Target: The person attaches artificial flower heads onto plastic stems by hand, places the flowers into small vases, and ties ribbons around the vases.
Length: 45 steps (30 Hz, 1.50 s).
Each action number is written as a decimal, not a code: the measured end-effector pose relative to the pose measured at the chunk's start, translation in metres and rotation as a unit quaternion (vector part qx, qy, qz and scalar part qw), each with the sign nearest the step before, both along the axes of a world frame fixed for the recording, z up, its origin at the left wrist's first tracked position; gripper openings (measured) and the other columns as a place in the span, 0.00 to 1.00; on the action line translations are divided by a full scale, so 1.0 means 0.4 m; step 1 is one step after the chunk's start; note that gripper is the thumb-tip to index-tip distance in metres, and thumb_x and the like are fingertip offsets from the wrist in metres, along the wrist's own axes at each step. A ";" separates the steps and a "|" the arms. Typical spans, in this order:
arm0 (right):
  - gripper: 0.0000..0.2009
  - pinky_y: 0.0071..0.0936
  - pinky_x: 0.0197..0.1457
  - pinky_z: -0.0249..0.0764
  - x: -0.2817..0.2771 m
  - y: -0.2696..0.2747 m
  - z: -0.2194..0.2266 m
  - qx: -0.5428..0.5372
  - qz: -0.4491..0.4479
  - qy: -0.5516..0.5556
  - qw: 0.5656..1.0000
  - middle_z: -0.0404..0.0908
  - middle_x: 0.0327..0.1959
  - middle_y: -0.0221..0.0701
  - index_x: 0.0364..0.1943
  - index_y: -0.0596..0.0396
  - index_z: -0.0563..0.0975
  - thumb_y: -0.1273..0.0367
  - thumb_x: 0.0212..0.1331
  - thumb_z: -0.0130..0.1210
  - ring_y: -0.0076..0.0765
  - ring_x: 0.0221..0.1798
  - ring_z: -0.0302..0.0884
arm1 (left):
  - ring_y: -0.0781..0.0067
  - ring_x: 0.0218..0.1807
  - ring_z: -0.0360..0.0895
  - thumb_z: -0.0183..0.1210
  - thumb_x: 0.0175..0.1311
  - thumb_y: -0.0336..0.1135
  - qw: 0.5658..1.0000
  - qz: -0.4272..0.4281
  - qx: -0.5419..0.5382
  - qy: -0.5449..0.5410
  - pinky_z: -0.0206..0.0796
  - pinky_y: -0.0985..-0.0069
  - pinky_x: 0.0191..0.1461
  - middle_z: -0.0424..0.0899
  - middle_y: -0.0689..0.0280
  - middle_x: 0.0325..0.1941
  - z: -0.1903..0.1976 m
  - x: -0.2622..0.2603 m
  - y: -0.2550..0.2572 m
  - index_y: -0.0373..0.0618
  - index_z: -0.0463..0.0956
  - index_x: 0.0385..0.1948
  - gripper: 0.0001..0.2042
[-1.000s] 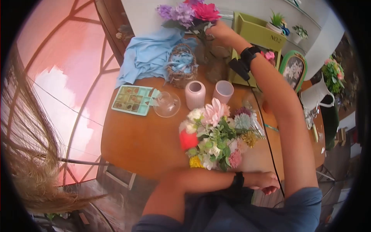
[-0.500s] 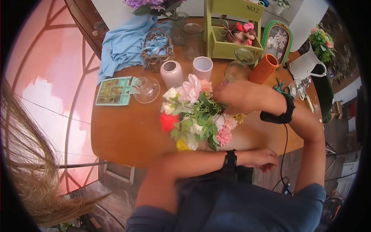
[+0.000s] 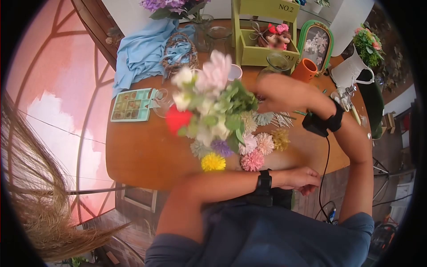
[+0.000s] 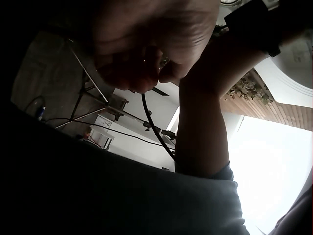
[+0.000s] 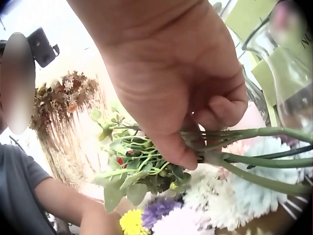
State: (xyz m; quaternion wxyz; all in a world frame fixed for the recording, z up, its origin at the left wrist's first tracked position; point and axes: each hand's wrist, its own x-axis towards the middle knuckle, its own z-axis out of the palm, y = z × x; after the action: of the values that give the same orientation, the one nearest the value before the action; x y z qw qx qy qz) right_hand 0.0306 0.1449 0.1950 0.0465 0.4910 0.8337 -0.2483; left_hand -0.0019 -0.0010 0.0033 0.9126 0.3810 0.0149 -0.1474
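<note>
My right hand (image 3: 281,92) pinches a bouquet of mixed flowers (image 3: 209,104), with white and pink blooms, one red bloom and green leaves. In the right wrist view, thumb and fingers close round its green stems (image 5: 269,160), which run out to the right. The bouquet is blurred and hangs over the table. Beneath and beside it lie loose pompom flower heads, among them a yellow one (image 3: 213,162), a purple one (image 3: 222,147) and a pink one (image 3: 252,159). My left hand (image 3: 304,179) idles by the table's front edge, fingers loosely curled, holding nothing.
Glass jars (image 3: 219,36), a purple bouquet (image 3: 167,6) and a green shelf box (image 3: 249,54) stand at the back. An orange vase (image 3: 304,70) and a white pitcher (image 3: 353,71) are at right. A mint compartment tray (image 3: 132,106) and wicker basket (image 3: 181,64) sit at left.
My right hand has left the purple flowers at the back, come forward to the mixed bouquet and lifted it, uncovering loose flower heads. My left hand stays by the table edge.
</note>
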 end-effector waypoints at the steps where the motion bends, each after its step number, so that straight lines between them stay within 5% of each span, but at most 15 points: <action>1: 0.17 0.41 0.46 0.72 -0.001 0.010 0.023 -0.013 -0.022 0.005 1.000 0.79 0.41 0.45 0.43 0.62 0.76 0.68 0.50 0.62 0.53 0.42 0.76 | 0.78 0.25 0.75 0.54 0.67 0.36 1.000 -0.001 -0.001 0.000 0.68 0.80 0.31 0.76 0.69 0.25 -0.003 0.002 -0.001 0.43 0.75 0.32 0.07; 5: 0.18 0.33 0.50 0.71 0.031 0.045 0.109 0.116 -0.070 0.180 0.974 0.81 0.42 0.36 0.47 0.60 0.76 0.65 0.54 0.64 0.36 0.44 0.76 | 0.79 0.24 0.75 0.53 0.67 0.36 1.000 -0.002 -0.002 -0.001 0.68 0.80 0.31 0.77 0.69 0.24 -0.007 0.005 -0.002 0.43 0.75 0.32 0.07; 6: 0.20 0.31 0.44 0.73 0.058 0.098 0.096 0.214 -0.019 0.219 0.952 0.81 0.39 0.33 0.50 0.59 0.75 0.63 0.57 0.63 0.30 0.38 0.76 | 0.79 0.24 0.75 0.53 0.67 0.36 1.000 0.000 0.001 -0.003 0.68 0.80 0.31 0.77 0.69 0.24 -0.007 0.006 -0.001 0.43 0.75 0.32 0.07; 7: 0.20 0.27 0.34 0.72 0.052 0.122 0.140 0.168 -0.045 0.248 0.953 0.79 0.32 0.29 0.51 0.58 0.75 0.62 0.58 0.62 0.25 0.30 0.75 | 0.79 0.25 0.75 0.53 0.67 0.36 1.000 0.000 0.003 -0.004 0.68 0.80 0.31 0.77 0.69 0.24 -0.012 0.006 -0.002 0.43 0.74 0.33 0.07; 9: 0.19 0.24 0.26 0.69 0.044 0.178 0.183 0.303 -0.160 0.201 0.917 0.78 0.28 0.28 0.48 0.60 0.76 0.62 0.57 0.63 0.22 0.23 0.72 | 0.79 0.25 0.75 0.53 0.67 0.36 1.000 0.001 0.007 -0.006 0.69 0.80 0.31 0.77 0.69 0.24 -0.012 0.004 -0.003 0.44 0.74 0.33 0.07; 13: 0.11 0.29 0.37 0.69 0.012 0.288 0.238 0.268 -0.187 0.313 0.892 0.76 0.28 0.34 0.39 0.61 0.76 0.68 0.56 0.56 0.27 0.33 0.72 | 0.80 0.25 0.75 0.54 0.66 0.37 1.000 0.000 0.006 -0.006 0.69 0.81 0.31 0.76 0.70 0.24 -0.010 0.004 -0.001 0.44 0.74 0.35 0.07; 16: 0.15 0.30 0.38 0.72 0.028 0.471 0.146 0.371 -0.180 0.338 0.846 0.80 0.31 0.34 0.43 0.61 0.77 0.65 0.56 0.60 0.28 0.34 0.75 | 0.81 0.24 0.75 0.55 0.66 0.38 1.000 -0.005 0.008 -0.006 0.69 0.81 0.31 0.76 0.70 0.24 -0.004 0.003 0.002 0.44 0.74 0.35 0.08; 18: 0.17 0.30 0.39 0.72 0.024 0.543 0.083 0.518 -0.091 0.377 0.763 0.81 0.33 0.33 0.45 0.63 0.77 0.65 0.56 0.60 0.29 0.34 0.75 | 0.82 0.24 0.74 0.55 0.66 0.39 1.000 -0.006 0.009 0.000 0.69 0.82 0.30 0.76 0.71 0.25 -0.006 0.002 0.000 0.44 0.74 0.35 0.08; 22: 0.18 0.30 0.41 0.73 0.020 0.577 0.000 0.414 -0.105 0.411 0.805 0.82 0.36 0.34 0.47 0.65 0.76 0.65 0.58 0.59 0.29 0.37 0.76 | 0.82 0.24 0.73 0.56 0.66 0.40 1.000 -0.001 -0.012 -0.017 0.69 0.82 0.30 0.75 0.71 0.26 -0.011 0.002 0.001 0.44 0.74 0.33 0.10; 26: 0.19 0.23 0.23 0.69 0.031 0.586 -0.072 0.332 -0.194 0.334 0.861 0.77 0.25 0.29 0.46 0.59 0.78 0.61 0.55 0.65 0.22 0.18 0.71 | 0.82 0.24 0.73 0.56 0.66 0.41 0.999 -0.013 -0.023 -0.028 0.69 0.82 0.30 0.74 0.72 0.27 -0.013 0.003 0.001 0.44 0.74 0.32 0.10; 27: 0.19 0.23 0.23 0.69 0.040 0.578 -0.077 0.332 -0.194 0.334 0.861 0.77 0.25 0.29 0.46 0.59 0.78 0.61 0.55 0.65 0.22 0.18 0.71 | 0.82 0.24 0.73 0.56 0.66 0.41 0.999 -0.013 -0.023 -0.028 0.69 0.82 0.30 0.74 0.72 0.27 -0.014 0.003 0.001 0.44 0.74 0.32 0.10; 29: 0.17 0.25 0.35 0.78 0.032 0.511 -0.055 0.091 -0.244 0.321 0.911 0.82 0.32 0.30 0.43 0.58 0.80 0.61 0.54 0.65 0.26 0.33 0.81 | 0.82 0.24 0.74 0.56 0.66 0.41 1.000 -0.008 -0.014 -0.026 0.69 0.82 0.30 0.74 0.71 0.27 -0.012 0.003 -0.001 0.43 0.74 0.32 0.10; 33: 0.18 0.21 0.32 0.78 0.050 0.463 -0.025 0.008 -0.275 0.285 0.918 0.81 0.31 0.29 0.44 0.56 0.80 0.61 0.53 0.67 0.24 0.31 0.78 | 0.81 0.24 0.74 0.57 0.65 0.41 1.000 -0.006 -0.020 -0.010 0.70 0.82 0.30 0.75 0.70 0.27 -0.008 0.000 -0.001 0.43 0.74 0.33 0.11; 39: 0.19 0.22 0.33 0.79 0.097 0.445 -0.039 -0.014 -0.281 0.351 0.893 0.80 0.37 0.26 0.49 0.51 0.78 0.62 0.55 0.66 0.25 0.34 0.78 | 0.80 0.25 0.74 0.57 0.65 0.41 1.000 -0.005 0.003 -0.006 0.71 0.81 0.31 0.75 0.70 0.28 -0.012 0.005 -0.001 0.43 0.75 0.33 0.11; 45: 0.15 0.23 0.30 0.78 0.066 0.418 -0.045 0.188 -0.247 0.241 0.920 0.83 0.32 0.30 0.42 0.53 0.78 0.59 0.58 0.58 0.26 0.27 0.80 | 0.80 0.26 0.75 0.57 0.66 0.40 1.000 0.004 0.012 -0.007 0.71 0.80 0.32 0.75 0.70 0.28 -0.022 0.011 -0.006 0.43 0.74 0.33 0.10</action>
State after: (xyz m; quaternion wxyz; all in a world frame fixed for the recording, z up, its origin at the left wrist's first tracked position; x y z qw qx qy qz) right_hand 0.0569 0.3120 0.1771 -0.3112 0.6067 0.7032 -0.2016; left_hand 0.0024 -0.0035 -0.0056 0.9087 0.3927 0.0123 -0.1409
